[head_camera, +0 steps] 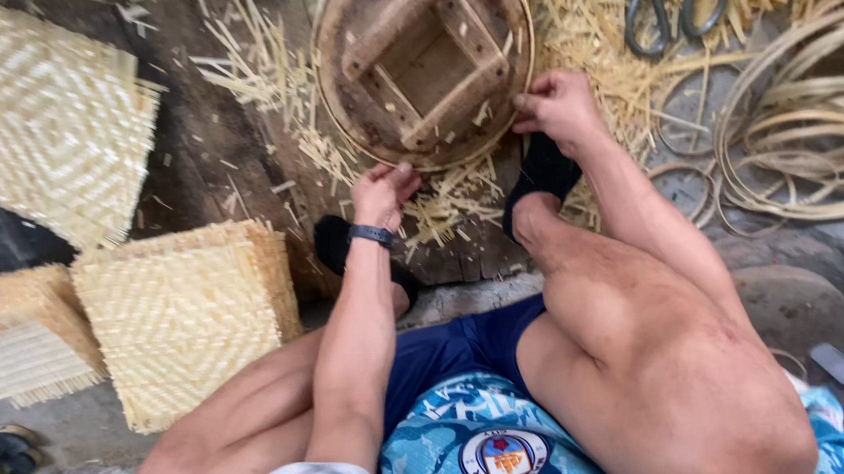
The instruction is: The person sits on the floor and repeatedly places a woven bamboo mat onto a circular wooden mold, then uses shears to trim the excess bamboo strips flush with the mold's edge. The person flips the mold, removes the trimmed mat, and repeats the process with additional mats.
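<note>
Both hands, left hand (381, 192) and right hand (554, 104), fingers closed on the round wooden mould's (425, 61) rim.

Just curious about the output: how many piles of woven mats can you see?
3: one fanned pile top left, a small stack at the left edge, a taller stack beside it. More may lie out of view.

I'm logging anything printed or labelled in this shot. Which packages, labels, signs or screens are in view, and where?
Round crest on the shirt, bottom centre: white-ringed, blue, red and gold.
Small tube, on the ground at lower right: white with a red cap; label not readable.
Dark wristband on the left wrist: no screen visible.
No signs or packages.
</note>
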